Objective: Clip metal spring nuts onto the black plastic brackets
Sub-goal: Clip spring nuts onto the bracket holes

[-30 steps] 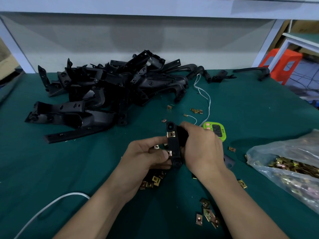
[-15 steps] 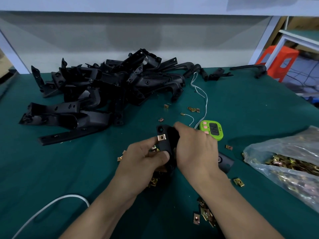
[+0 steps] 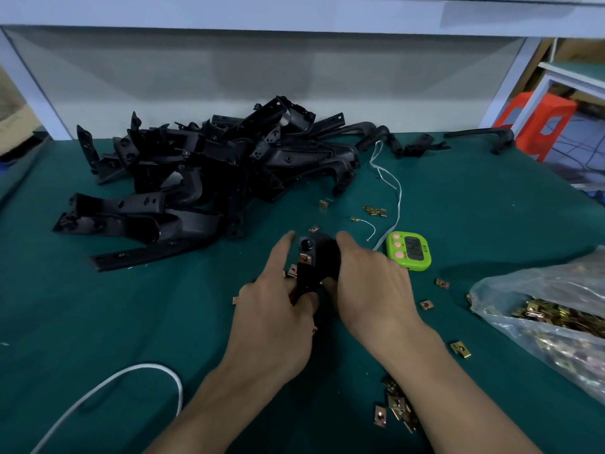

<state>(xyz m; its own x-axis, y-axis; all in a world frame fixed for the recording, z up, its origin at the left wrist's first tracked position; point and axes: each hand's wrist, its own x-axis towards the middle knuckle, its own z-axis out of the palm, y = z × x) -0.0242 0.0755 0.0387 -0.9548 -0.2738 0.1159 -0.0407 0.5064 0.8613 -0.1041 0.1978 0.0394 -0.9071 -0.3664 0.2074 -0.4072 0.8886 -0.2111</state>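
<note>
The green bench (image 3: 98, 322) fills most of the frame. Across its upper left lies a tangled pile of brackets (image 3: 203, 178), all black, probably the stock waiting for nuts. At the right edge a clear bag (image 3: 550, 326) holds a heap of brassy nuts.

In the centre both hands meet on one bracket (image 3: 316, 267). The right hand (image 3: 370, 290) has its fingers wrapped over the bracket's right side, clenched on it. The left hand (image 3: 275, 319) grasps the lower end with thumb and curled fingers, its forefinger (image 3: 285, 244) stretched straight up along the left side. I cannot tell whether that hand also carries a nut.

A white cord (image 3: 108, 385) loops through the lower left, and a green timer (image 3: 409, 250) sits just right of the right hand. Loose nuts (image 3: 396, 409) lie at the bottom right of centre, with more scattered around the hands.

One nut (image 3: 305, 258) is clipped on the bracket near its upper end, just below a round hole.

The step in hand looks like fitting out this one bracket. The upper nut is on, but the hands hide the lower end. If a nut is going on there, the next move calls for a steady right-hand hold and a square push from the left thumb until the nut seats. Otherwise this bracket goes aside and another comes from the pile.
</note>
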